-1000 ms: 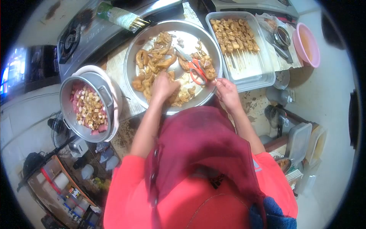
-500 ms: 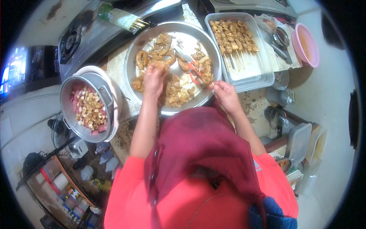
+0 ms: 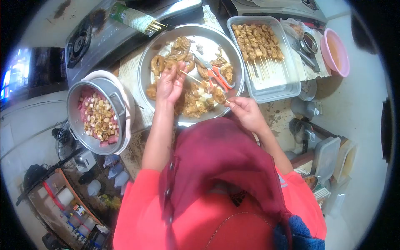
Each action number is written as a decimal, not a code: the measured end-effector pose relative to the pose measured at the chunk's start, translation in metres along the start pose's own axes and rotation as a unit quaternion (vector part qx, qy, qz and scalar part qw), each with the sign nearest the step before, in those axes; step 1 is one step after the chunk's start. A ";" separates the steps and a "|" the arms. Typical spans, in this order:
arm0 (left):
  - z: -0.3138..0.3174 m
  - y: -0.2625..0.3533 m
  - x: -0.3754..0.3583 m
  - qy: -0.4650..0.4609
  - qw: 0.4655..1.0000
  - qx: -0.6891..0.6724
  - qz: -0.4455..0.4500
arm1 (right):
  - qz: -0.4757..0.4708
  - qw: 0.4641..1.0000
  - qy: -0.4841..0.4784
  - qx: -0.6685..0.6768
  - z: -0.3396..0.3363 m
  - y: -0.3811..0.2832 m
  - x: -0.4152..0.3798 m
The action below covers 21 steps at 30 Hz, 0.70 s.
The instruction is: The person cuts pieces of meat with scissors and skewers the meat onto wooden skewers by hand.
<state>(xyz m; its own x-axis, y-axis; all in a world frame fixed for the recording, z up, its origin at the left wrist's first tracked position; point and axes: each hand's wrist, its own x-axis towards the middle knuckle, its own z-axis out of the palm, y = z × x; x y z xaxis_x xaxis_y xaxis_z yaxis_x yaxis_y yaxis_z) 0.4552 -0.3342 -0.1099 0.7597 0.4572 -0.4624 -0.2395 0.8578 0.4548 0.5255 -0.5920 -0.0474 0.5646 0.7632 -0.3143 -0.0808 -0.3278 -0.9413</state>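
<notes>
A wide round metal pan (image 3: 146, 46) in front of me holds brown cooked pieces that look like intestine (image 3: 192, 100). My right hand (image 3: 246, 111) pinches one end of a wooden skewer (image 3: 191, 76), with a folded brown piece (image 3: 218, 95) threaded on it close to those fingers. At the skewer's other end is my left hand (image 3: 170, 86), palm partly turned up and fingers curled around the stick's end. More brown meat lies just behind the left fingertips. Orange-handled scissors (image 3: 217, 78) rest in the pan, beyond the threaded piece.
Right of the pan, a clear plastic container (image 3: 270, 92) holds rows of filled skewers (image 3: 257, 41). A pink bowl (image 3: 336, 53) stands farther right. At left is a metal pot (image 3: 77, 137) of pink and pale chunks. A pack of skewers (image 3: 134, 19) lies on the stove (image 3: 104, 46).
The skewer now spans between my hands, its threaded piece lifted into view. My left hand has turned its palm upward; my right hand has moved slightly down and toward me.
</notes>
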 end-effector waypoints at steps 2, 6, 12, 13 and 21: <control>0.000 0.000 0.000 -0.002 1.000 0.003 -0.003 | 0.003 1.000 -0.001 0.016 0.000 -0.004 0.000; 0.002 0.000 -0.001 -0.001 0.999 0.045 0.006 | 0.029 0.999 -0.019 -0.018 -0.005 -0.007 0.000; 0.005 0.001 -0.003 -0.007 0.987 0.163 -0.001 | 0.031 0.998 -0.015 -0.049 -0.006 -0.009 0.000; 0.008 0.001 -0.005 -0.005 0.985 0.171 0.001 | 0.032 0.997 -0.011 -0.068 -0.003 -0.010 -0.001; 0.010 0.004 -0.003 -0.013 0.999 0.050 -0.008 | 0.002 0.999 0.000 0.036 0.004 -0.003 -0.002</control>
<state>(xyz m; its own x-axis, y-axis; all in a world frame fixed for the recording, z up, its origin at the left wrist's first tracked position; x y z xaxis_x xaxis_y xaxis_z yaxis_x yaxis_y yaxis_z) 0.4585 -0.3345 -0.0990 0.7792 0.4365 -0.4499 -0.1668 0.8363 0.5223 0.5210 -0.5900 -0.0444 0.5647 0.7613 -0.3185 -0.1420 -0.2906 -0.9463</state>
